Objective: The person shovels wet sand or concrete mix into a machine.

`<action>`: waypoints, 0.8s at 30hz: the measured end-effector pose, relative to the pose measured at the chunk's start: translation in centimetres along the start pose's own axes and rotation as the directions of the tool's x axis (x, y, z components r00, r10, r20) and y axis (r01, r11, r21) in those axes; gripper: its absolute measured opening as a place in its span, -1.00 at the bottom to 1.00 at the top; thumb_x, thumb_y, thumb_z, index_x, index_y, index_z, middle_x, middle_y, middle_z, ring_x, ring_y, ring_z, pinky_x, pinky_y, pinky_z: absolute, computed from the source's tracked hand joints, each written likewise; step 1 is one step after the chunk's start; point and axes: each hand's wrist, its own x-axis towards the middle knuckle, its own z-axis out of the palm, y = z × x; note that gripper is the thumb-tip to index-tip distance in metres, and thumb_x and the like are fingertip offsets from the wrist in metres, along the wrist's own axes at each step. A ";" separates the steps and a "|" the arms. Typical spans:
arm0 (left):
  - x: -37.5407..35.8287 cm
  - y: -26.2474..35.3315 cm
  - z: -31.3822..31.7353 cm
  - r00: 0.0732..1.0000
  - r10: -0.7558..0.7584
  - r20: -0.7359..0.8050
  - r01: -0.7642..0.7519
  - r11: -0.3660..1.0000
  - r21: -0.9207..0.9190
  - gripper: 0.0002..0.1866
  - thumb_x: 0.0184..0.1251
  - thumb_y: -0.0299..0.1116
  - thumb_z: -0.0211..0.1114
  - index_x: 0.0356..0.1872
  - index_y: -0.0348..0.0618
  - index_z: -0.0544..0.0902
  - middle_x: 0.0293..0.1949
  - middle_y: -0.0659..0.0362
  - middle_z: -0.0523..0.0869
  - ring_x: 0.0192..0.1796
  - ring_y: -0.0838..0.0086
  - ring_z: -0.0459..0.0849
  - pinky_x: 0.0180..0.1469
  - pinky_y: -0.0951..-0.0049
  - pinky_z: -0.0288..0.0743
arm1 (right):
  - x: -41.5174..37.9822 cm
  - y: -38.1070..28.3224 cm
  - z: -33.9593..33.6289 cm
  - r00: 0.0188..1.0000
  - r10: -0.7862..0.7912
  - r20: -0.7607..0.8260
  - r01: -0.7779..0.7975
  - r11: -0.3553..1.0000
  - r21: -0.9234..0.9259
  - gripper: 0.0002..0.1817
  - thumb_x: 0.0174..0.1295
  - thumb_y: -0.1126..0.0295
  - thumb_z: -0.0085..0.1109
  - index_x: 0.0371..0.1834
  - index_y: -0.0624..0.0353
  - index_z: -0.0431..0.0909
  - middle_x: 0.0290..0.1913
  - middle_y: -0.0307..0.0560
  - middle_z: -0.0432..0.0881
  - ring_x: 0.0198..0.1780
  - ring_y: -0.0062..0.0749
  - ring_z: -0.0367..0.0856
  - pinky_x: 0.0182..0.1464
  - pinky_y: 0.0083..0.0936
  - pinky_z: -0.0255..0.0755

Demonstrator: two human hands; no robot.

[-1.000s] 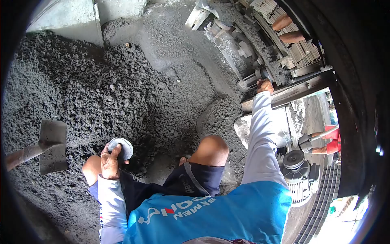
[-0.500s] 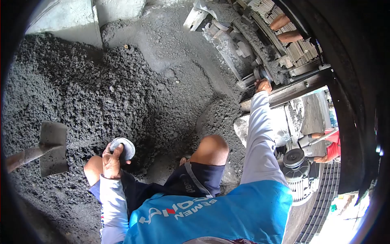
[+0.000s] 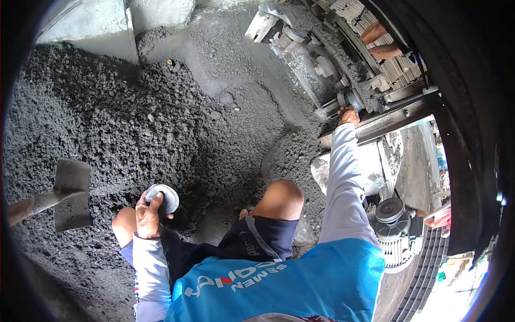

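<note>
My left hand (image 3: 148, 216) is closed on a round, pale grey disc-like piece (image 3: 169, 197), thumb across its face, above my left knee. It is held over the edge of a heap of dark, damp cement mix (image 3: 118, 123). My right arm stretches far forward, and my right hand (image 3: 348, 116) has its fingers curled against a round metal part (image 3: 352, 99) on a grey-crusted machine (image 3: 316, 67). The fingers' far side is hidden there.
A shovel (image 3: 73, 194) stands in the heap at left. On the right are a steel beam (image 3: 386, 122) and a motor with a pulley (image 3: 394, 225). Another person's fingers (image 3: 378, 43) rest near stacked slats (image 3: 399, 67) at top right. Concrete slabs (image 3: 88, 29) stand at the back left.
Both hands keep their grips almost unmoved. The whole view has shifted slightly. A person in red at the far right has moved mostly out of sight.
</note>
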 end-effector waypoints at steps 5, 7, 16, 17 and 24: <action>0.2 -0.1 -0.3 1.000 -0.006 0.004 0.006 1.000 -0.005 -0.60 0.20 -0.33 0.37 -0.01 -0.33 0.51 -0.31 0.11 0.68 -0.42 0.43 0.70 -0.61 0.54 0.59 | -1.1 -0.2 0.5 1.000 -0.019 0.023 0.018 0.999 0.051 -0.84 0.21 0.39 0.09 -0.33 0.28 0.53 -0.48 -0.05 0.60 -0.52 -0.34 0.62 -0.54 -0.51 0.57; 0.2 0.0 -0.1 1.000 -0.003 -0.002 0.003 1.000 0.016 -0.60 0.20 -0.32 0.37 -0.01 -0.33 0.51 -0.31 0.12 0.68 -0.42 0.42 0.70 -0.61 0.54 0.59 | -1.7 -0.6 0.7 0.998 -0.056 -0.012 0.055 0.997 -0.045 -0.82 0.21 0.37 0.09 -0.33 0.29 0.52 -0.48 -0.02 0.61 -0.54 -0.33 0.61 -0.52 -0.49 0.57; 0.0 -0.2 0.4 0.999 -0.033 -0.019 0.034 0.998 0.046 -0.61 0.20 -0.33 0.35 -0.02 -0.32 0.51 -0.31 0.13 0.67 -0.41 0.42 0.69 -0.62 0.53 0.58 | -1.6 -2.3 1.7 0.994 0.065 -0.089 -0.072 0.995 -0.073 -0.79 0.24 0.34 0.05 -0.36 0.30 0.50 -0.49 0.01 0.64 -0.56 -0.35 0.61 -0.58 -0.51 0.50; -0.1 -0.3 0.4 0.999 -0.038 -0.028 0.040 0.998 0.051 -0.61 0.20 -0.33 0.35 -0.02 -0.32 0.51 -0.31 0.13 0.67 -0.41 0.42 0.69 -0.62 0.52 0.58 | -1.2 -2.2 1.8 0.992 0.084 -0.099 -0.087 0.996 -0.034 -0.79 0.24 0.34 0.04 -0.35 0.31 0.50 -0.49 0.01 0.64 -0.55 -0.35 0.62 -0.58 -0.51 0.51; -0.1 -0.5 0.7 0.999 -0.042 -0.020 0.043 0.996 0.073 -0.61 0.19 -0.32 0.35 -0.02 -0.31 0.52 -0.29 0.13 0.66 -0.38 0.43 0.69 -0.61 0.53 0.59 | -1.5 0.4 -0.2 0.996 -0.076 0.043 0.072 0.994 0.087 -0.79 0.19 0.40 0.08 -0.24 0.36 0.51 -0.43 -0.01 0.56 -0.49 -0.30 0.64 -0.52 -0.49 0.60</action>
